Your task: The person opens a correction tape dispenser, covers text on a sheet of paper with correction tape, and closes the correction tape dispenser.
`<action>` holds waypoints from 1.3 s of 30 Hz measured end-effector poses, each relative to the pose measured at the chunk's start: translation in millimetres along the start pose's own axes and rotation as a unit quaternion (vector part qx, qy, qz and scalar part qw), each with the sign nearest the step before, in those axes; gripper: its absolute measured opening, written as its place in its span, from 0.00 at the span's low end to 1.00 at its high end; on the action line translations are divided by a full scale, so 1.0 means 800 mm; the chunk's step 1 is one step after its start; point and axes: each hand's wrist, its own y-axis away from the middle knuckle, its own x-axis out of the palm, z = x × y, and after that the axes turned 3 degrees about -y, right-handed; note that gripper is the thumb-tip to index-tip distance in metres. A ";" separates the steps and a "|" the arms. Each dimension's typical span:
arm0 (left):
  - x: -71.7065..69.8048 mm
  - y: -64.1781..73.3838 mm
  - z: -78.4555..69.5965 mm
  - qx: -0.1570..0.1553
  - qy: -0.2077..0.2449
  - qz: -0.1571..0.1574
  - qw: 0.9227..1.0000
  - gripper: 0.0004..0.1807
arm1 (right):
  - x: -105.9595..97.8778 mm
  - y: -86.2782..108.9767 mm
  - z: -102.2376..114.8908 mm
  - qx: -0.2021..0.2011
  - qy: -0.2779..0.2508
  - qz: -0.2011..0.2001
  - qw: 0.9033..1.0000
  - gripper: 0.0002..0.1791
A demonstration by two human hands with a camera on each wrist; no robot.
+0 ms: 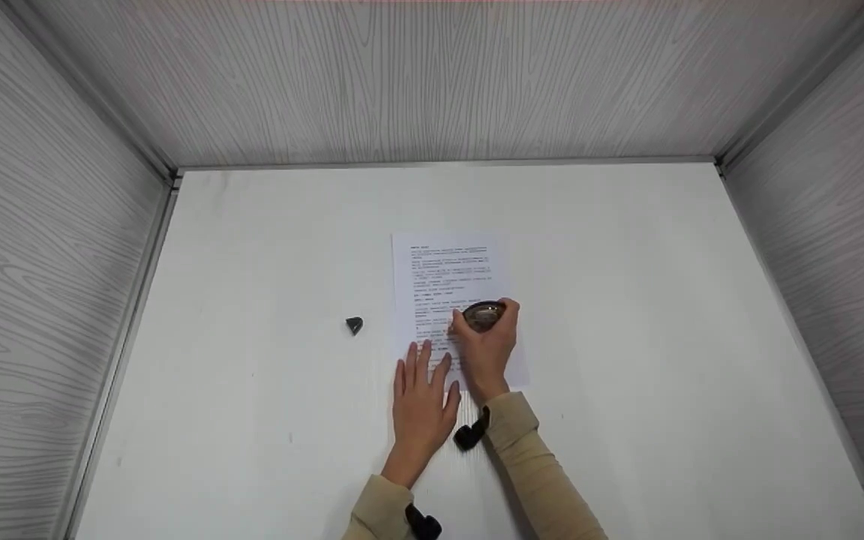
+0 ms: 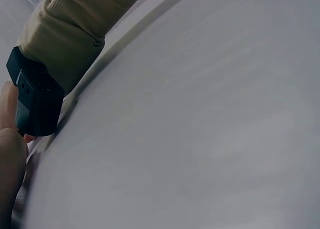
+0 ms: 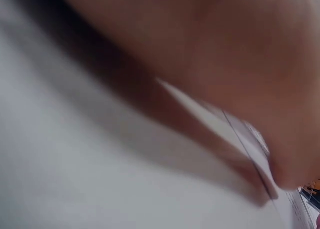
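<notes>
A printed sheet of paper (image 1: 443, 262) lies on the white table. My right hand (image 1: 490, 356) grips a dark, rounded object (image 1: 483, 316) with a shiny, glassy-looking face, held over the lower right part of the text. Thumb and fingers curve around its two sides; its exact kind cannot be told. Beside it, my left hand (image 1: 421, 409) lies palm down with spread, straight fingers, fingertips over the sheet's lower left edge. In the right wrist view the blurred right hand (image 3: 240, 74) hides the object, and a strip of the paper (image 3: 295, 214) shows beneath.
A small dark wedge-shaped piece (image 1: 355, 325) lies left of the paper. Grey wood-grain panels (image 1: 432, 82) stand around the back and sides of the table (image 1: 664, 300). Each sleeve carries a black wrist camera (image 1: 471, 436); the right one also appears in the left wrist view.
</notes>
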 end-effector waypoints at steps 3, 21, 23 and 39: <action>-0.001 0.000 0.000 -0.004 -0.001 0.007 1.000 0.23 | -0.002 -0.001 -0.001 0.001 0.000 -0.002 1.000 0.36; 0.001 0.000 0.002 -0.008 0.000 0.014 1.000 0.24 | -0.017 -0.010 -0.008 0.023 0.008 -0.016 1.000 0.36; 0.001 0.000 0.002 -0.009 0.002 0.017 1.000 0.24 | -0.017 -0.010 -0.008 0.024 0.009 -0.016 1.000 0.36; 0.002 0.001 0.003 0.005 0.013 -0.005 1.000 0.24 | -0.019 -0.008 -0.010 0.031 -0.029 -0.011 0.999 0.36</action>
